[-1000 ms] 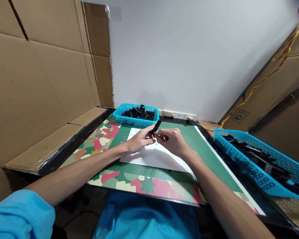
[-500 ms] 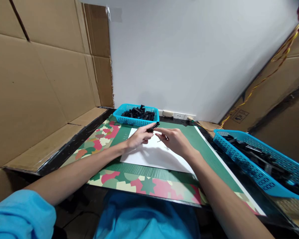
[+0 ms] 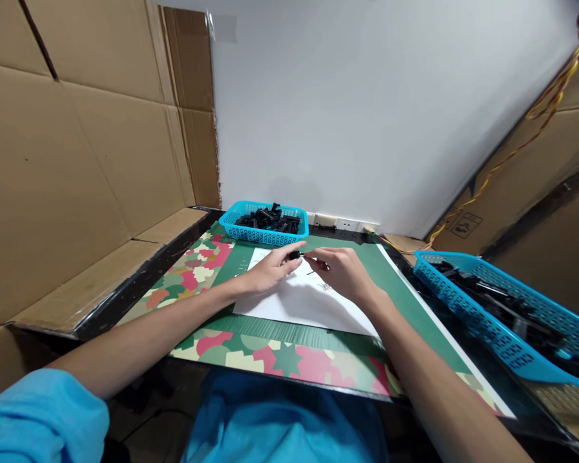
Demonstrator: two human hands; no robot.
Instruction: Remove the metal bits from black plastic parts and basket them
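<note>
Hands (image 3: 269,271) (image 3: 343,273) at black part (image 3: 295,255), inside edges of mat (image 3: 400,289).

A black table (image 3: 147,276) is carrying a patterned mat (image 3: 405,299); a white sheet (image 3: 289,305) is lying on it, 2 blue baskets (image 3: 265,236) standing by its edges.

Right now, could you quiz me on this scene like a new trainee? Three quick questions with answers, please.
1. True or false: the left hand and the right hand are both inside a basket.
2. Which lies beneath the hands: (a) a white sheet, (b) a towel or (c) a metal tray?
3. Fill in: one blue basket stands beyond the hands, a second blue basket to their ____.

Key: 1. False; both are at a small black part. 2. a. 3. right.
</note>
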